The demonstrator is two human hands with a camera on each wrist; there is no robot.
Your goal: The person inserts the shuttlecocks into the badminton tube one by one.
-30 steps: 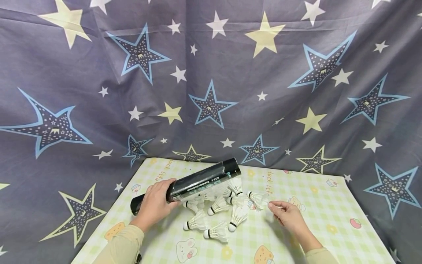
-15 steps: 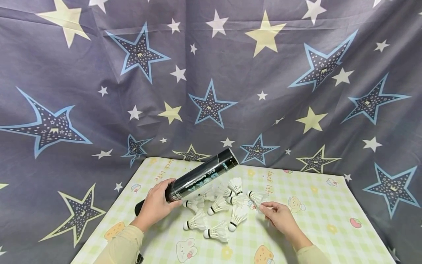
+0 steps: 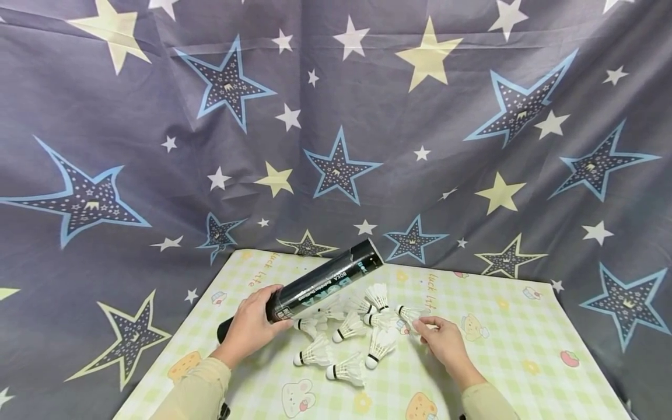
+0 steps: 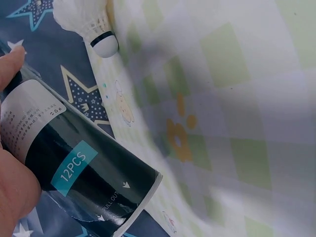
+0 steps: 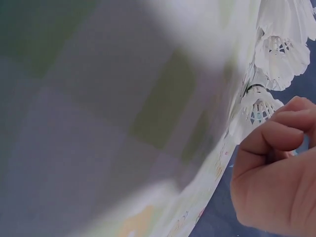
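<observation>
Over the green-checked surface (image 3: 504, 356), a glossy black tube (image 3: 317, 288) with teal lettering slants beside loose white, black-banded shuttlecocks (image 3: 346, 328); only left wrist view shows its "12PCS" label (image 4: 74, 168). Left hand (image 3: 254, 321) clamps fingers round the tube. Right hand (image 3: 445, 345) curls fingers at feathers of rightmost shuttlecock (image 3: 406, 312), can't tell if pinching.

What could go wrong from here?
The black cylindrical tube, held tilted by the left grip, might crush feathers if lowered onto the crowded white feathered shuttlecocks beside it.

The right grip has its fingertips at the skirt of the rightmost white feathered shuttlecock, so pulling there could bend feathers or nudge its close neighbours.
</observation>
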